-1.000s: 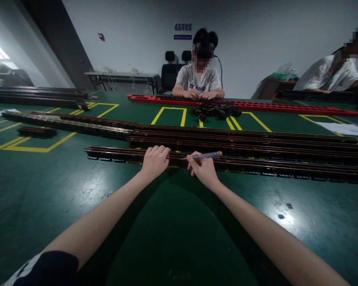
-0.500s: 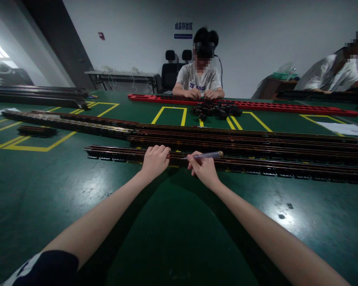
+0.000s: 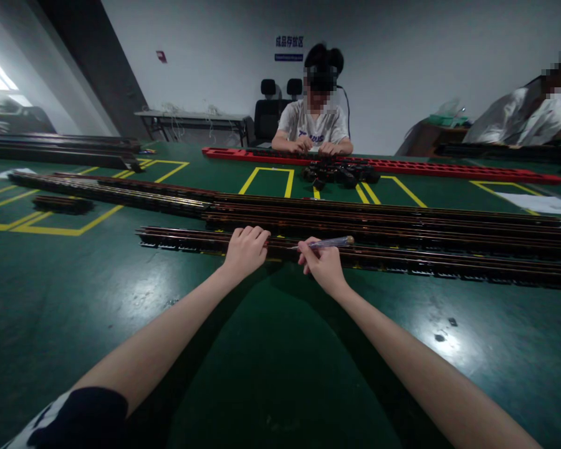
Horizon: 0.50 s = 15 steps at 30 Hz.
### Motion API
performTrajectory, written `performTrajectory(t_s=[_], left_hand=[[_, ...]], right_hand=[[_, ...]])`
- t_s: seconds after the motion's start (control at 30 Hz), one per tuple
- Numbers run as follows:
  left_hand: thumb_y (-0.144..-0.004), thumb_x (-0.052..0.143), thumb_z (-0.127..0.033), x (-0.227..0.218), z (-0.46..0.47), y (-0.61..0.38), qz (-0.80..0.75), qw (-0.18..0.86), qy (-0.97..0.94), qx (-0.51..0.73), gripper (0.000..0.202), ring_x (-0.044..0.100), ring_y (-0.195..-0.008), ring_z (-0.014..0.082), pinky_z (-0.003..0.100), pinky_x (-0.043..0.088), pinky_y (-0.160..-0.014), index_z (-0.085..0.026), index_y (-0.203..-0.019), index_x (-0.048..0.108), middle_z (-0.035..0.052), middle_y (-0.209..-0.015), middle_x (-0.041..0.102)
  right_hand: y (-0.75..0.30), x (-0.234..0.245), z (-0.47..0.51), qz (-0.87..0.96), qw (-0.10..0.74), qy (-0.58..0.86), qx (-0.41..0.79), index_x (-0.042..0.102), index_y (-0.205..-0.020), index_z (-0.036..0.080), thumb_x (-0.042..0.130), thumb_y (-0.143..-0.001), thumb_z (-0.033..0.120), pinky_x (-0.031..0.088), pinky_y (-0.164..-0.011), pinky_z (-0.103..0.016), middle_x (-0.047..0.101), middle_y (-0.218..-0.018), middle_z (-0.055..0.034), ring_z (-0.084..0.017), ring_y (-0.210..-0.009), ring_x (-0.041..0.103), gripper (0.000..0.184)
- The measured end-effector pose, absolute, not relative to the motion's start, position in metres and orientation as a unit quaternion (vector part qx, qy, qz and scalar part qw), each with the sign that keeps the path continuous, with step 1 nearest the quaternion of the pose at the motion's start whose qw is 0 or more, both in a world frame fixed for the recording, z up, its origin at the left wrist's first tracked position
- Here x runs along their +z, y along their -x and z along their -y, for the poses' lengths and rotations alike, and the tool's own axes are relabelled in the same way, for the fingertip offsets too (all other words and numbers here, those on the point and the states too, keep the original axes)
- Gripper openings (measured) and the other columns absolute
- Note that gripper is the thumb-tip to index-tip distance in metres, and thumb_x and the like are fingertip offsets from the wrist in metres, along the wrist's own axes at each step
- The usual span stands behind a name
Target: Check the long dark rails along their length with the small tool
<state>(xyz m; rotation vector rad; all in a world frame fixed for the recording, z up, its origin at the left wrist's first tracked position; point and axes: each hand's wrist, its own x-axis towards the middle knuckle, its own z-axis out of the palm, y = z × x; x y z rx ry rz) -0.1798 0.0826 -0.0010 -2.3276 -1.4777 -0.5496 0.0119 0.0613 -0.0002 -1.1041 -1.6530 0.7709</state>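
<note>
A long dark rail [image 3: 187, 240] with copper-coloured edges lies crosswise in front of me on the green table. My left hand [image 3: 247, 251] is closed over this rail, fingers curled round its far side. Just to the right, my right hand [image 3: 325, 265] grips a screwdriver [image 3: 330, 242] with a clear, purplish handle. Its thin shaft points left toward the rail, between my two hands. Whether the tip touches the rail I cannot tell. Behind the rail lie several similar long rails [image 3: 378, 218] side by side.
A short dark rail piece [image 3: 63, 204] lies at the left. Farther back are grey channels [image 3: 60, 149], a long red frame [image 3: 449, 167] and a heap of black parts [image 3: 339, 173]. A co-worker [image 3: 313, 128] sits opposite; another person [image 3: 518, 118] is at the right. Yellow tape marks the table.
My right hand and the screwdriver have shifted very slightly to the right. The left hand keeps its hold on the rail; the whole view has moved a little.
</note>
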Motion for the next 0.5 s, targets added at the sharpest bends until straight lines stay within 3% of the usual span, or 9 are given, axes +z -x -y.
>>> performTrajectory(t_s=[0.33,0.5], left_hand=[[-0.081,0.038,-0.007,0.002,-0.079,0.177,0.44,0.15,0.863,-0.2,0.046,0.059,-0.107,0.0246,0.044,0.039,-0.095,-0.009,-0.123,0.056,0.0129,-0.116,0.066],[-0.084,0.041,-0.016,0.002,-0.077,0.177,0.431,0.133,0.868,-0.209,0.041,0.058,-0.111,0.0252,0.046,0.038,-0.097,-0.014,-0.121,0.058,0.0118,-0.12,0.064]], right_hand=[[-0.022,-0.001,-0.059,0.674,0.497,0.463,0.29,0.052,-0.061,0.019,0.05,-0.085,0.05,0.039,-0.037,-0.021,0.057,-0.05,0.0007,-0.01,-0.035,0.052,0.039],[-0.026,-0.002,-0.058,0.673,0.505,0.466,0.275,0.053,-0.06,0.019,0.05,-0.085,0.051,0.038,-0.037,-0.021,0.058,-0.05,0.0002,-0.01,-0.035,0.052,0.041]])
